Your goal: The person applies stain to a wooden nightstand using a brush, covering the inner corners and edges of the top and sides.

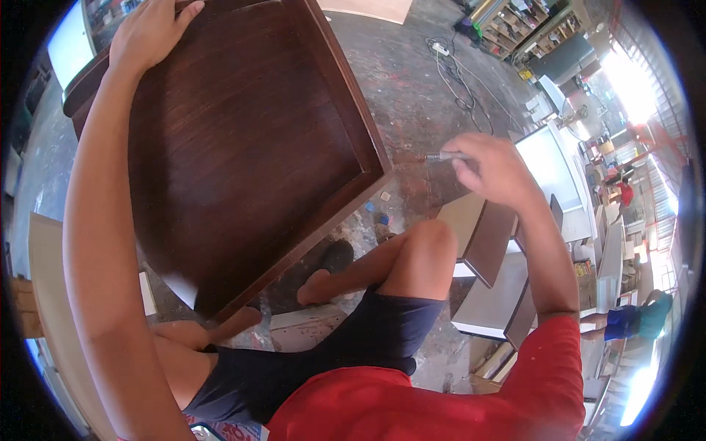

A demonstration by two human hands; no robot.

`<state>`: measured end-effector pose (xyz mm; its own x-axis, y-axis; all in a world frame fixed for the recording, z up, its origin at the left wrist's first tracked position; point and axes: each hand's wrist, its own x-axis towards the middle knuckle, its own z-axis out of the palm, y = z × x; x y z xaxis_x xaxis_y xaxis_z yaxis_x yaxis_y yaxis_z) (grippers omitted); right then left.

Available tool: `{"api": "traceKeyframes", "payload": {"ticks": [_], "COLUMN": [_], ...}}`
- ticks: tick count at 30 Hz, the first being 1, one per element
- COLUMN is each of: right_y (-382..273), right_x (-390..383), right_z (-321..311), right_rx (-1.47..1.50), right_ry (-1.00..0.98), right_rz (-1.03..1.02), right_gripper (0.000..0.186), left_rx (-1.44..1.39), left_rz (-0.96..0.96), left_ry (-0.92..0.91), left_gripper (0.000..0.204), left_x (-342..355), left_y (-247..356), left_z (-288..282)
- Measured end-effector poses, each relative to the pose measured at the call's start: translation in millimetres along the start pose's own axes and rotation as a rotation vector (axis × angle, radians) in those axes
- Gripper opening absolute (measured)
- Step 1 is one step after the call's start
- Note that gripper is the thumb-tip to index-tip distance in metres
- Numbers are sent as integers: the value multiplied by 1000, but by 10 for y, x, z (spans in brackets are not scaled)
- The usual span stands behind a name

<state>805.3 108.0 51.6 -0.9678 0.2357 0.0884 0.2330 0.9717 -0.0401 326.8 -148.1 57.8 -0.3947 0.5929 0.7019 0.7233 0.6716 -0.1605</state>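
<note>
A large dark brown wooden panel [243,125] with a raised frame stands tilted in front of me, on the left. My left hand [151,33] grips its upper far edge, thumb apart; the fingertips are cut off by the top of the view. To the right of the panel, my right hand [489,165] is closed around the handle of a paintbrush [430,156]. The brush lies level, with its brownish bristles pointing left, close to the panel's right corner.
Brown-and-white boards [489,235] stand by my right knee. A white power strip [440,48] with cables lies on the stained floor. Shelves [507,29] are at the back. Another person [640,320] stands far right. A pale board [48,272] rises at left.
</note>
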Motion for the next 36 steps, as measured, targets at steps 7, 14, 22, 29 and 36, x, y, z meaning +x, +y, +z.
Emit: {"api": "traceKeyframes", "payload": {"ticks": [7,14,22,29,36], "right_y": [136,290,282,195,208], "right_x": [181,567,760,768,1233], "right_z": [196,297,152,81,-137], "right_rx": [-58,-106,-67,-151,-72], "right_ry": [-19,-31,105,-26,323], "right_rz": [-204,-325,-313,-320,-276], "right_gripper": [24,26,23,25,27], "left_rx": [-134,-105,-130,-126,-120], "left_rz": [-150,-128,-109,-106,-99], "left_ry": [-129,-73,-71,-68,-12], "left_gripper": [41,43,41,41,44], "left_x": [-133,-158,-152,-137,-105], "left_y": [461,440,434,413,419], "left_z": [-616,-514,-502,-510,-491]}}
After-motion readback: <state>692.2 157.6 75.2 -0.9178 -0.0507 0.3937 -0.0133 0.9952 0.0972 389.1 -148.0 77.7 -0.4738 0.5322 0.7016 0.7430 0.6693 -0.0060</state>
